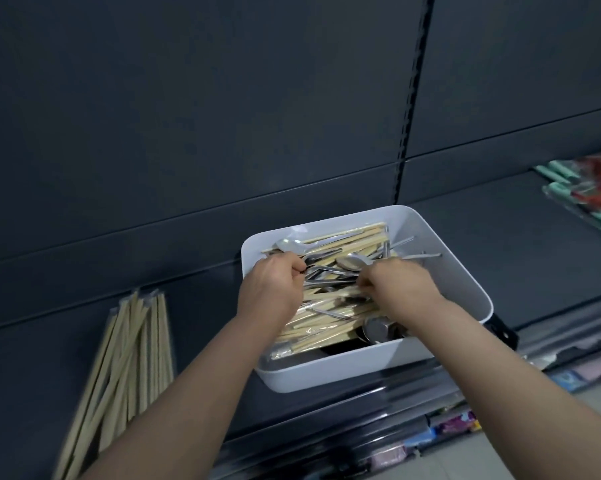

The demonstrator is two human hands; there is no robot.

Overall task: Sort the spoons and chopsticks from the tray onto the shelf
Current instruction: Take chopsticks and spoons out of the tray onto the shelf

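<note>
A white tray sits on the dark shelf, full of metal spoons mixed with wrapped wooden chopsticks. Both my hands are inside it. My left hand is closed around the handles of spoons at the tray's left side. My right hand pinches at the pile near the middle, its fingertips down among spoons and chopsticks; what it grips is hidden. A pile of wrapped chopsticks lies on the shelf to the left of the tray.
The shelf's dark back panel rises right behind the tray. Packaged items in teal and red lie at the far right of the shelf. Lower shelves with colourful packages show below the shelf's front edge.
</note>
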